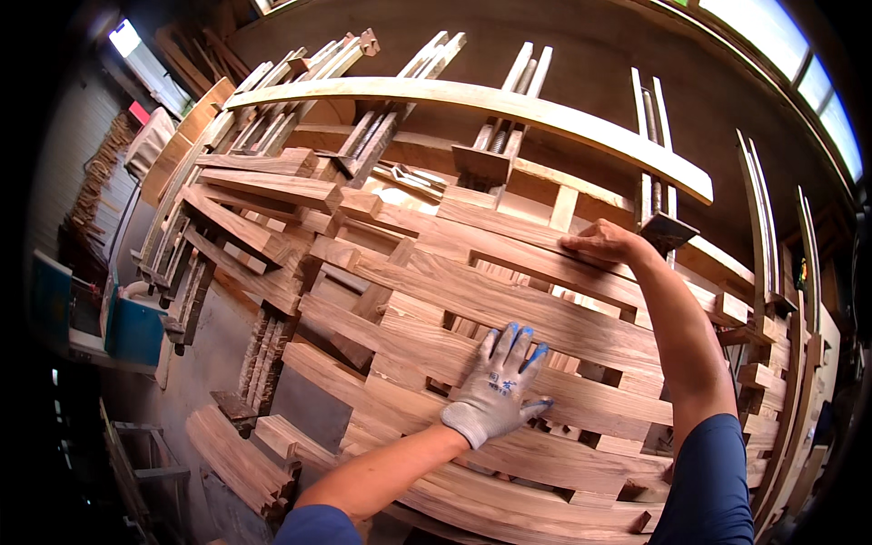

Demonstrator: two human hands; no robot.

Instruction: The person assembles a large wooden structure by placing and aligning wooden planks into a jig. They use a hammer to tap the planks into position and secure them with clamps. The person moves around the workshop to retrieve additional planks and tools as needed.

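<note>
- The left grip (pixel 498 389), in a grey knit glove with blue-tipped fingers, lies open with fingers spread, palm down on the wooden lattice (pixel 513 298) at the centre of the frame; it has hold of nothing.
- The right grip (pixel 601 243), bare, sits right of centre with bent fingers touching the upper slat (pixel 504 224); whether it pinches the wood or only rests there, I cannot tell.
- The lattice fills the middle and lower right: long, flat, brown slats with streaked grain, short blocks between them leaving narrow rectangular gaps.
- A smooth, pale batten (pixel 545 111) runs across the upper frame, bowed by the lens.
- Near it stand paired metal bars with threaded screws (pixel 499 138) and a flat, dark metal plate (pixel 668 230).
- Squared planks (pixel 272 188) overlap at left of centre.
- At lower left lies grained wood (pixel 234 456) with a notched end.
</note>
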